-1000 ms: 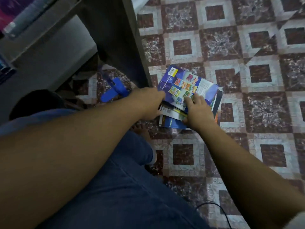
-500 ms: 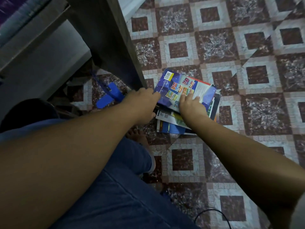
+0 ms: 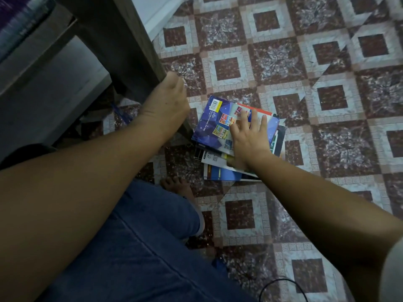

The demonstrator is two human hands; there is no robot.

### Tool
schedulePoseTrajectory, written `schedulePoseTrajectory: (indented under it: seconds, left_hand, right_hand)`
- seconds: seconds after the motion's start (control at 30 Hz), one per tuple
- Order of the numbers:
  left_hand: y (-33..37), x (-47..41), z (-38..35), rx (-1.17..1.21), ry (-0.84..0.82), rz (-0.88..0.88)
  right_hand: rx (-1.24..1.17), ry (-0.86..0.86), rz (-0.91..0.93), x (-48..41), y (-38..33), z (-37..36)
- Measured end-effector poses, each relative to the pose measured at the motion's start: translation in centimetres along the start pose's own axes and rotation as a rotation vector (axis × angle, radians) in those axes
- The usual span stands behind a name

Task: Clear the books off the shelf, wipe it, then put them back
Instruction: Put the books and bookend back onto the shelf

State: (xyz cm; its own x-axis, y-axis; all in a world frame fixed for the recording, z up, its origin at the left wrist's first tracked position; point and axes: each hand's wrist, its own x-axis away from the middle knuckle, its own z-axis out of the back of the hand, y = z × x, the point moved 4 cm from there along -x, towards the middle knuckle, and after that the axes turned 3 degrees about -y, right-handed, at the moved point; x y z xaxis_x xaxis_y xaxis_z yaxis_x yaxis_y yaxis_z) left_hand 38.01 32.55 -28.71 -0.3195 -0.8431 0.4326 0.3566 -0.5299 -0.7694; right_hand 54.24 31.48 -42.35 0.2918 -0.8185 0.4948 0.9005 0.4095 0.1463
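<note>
Books (image 3: 210, 129): piled askew on the floor (image 3: 327, 149) just beside the shelf's side panel (image 3: 122, 51), likely parked to free the shelf for wiping. Steadied under the flat right hand (image 3: 248, 138), fingers spread, gripping nothing. Left hand (image 3: 168, 105) up by the panel, fingers hidden, hold impossible to tell.

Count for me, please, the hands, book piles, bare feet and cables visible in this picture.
Hands: 2 (left hand, right hand)
Book pile: 1
Bare foot: 1
Black cable: 1
Total: 5
</note>
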Motion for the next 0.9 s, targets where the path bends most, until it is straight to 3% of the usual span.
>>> schedulePoseTrajectory:
  seconds: [0.33,0.6,0.73,0.9]
  left_hand:
    - [0.2,-0.2,-0.4,-0.010,0.046,-0.013]
    - [0.6,-0.3,-0.7,0.005,0.060,-0.019]
    - [0.4,-0.2,-0.6,-0.004,0.045,0.013]
    - [0.2,-0.2,-0.7,-0.003,0.050,0.034]
  right_hand:
    - [-0.194,-0.224,-0.031,-3.8,0.9,0.5]
    - [-0.087,-0.168,0.051,-1.9,0.7,-0.7]
    - [-0.167,-0.184,0.104,-1.9,1.2,0.3]
    - [-0.194,-0.060,0.115,-2.6,2.3,2.7]
